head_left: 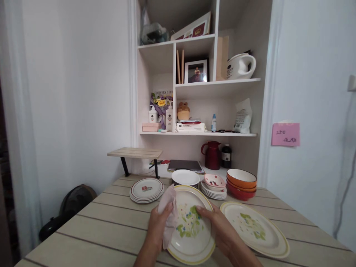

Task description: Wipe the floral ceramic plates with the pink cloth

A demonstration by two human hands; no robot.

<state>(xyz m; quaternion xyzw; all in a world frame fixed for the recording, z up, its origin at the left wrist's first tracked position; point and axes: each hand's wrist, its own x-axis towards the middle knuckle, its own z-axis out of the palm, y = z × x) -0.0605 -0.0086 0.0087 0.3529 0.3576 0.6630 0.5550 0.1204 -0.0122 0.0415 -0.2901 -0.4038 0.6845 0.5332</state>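
A round cream plate (182,243) with a yellow rim and a green floral print is tilted up between my hands above the table. My left hand (158,222) is closed on a pale pink cloth (170,222), which it presses over the plate's left edge. Gripping the right edge, my right hand (219,226) has its thumb on the plate's face and its other fingers hidden behind. To the right lies a larger oval plate (267,226) with a matching floral print. Behind the held plate stands a stack of white plates (185,177), partly covered by it.
Plates with red rims (147,191) are stacked at the left. Small dishes (213,191) and orange and red bowls (241,184) stand at the back right. A small raised shelf (135,152), a laptop (185,165) and a red jug (212,155) are farther back.
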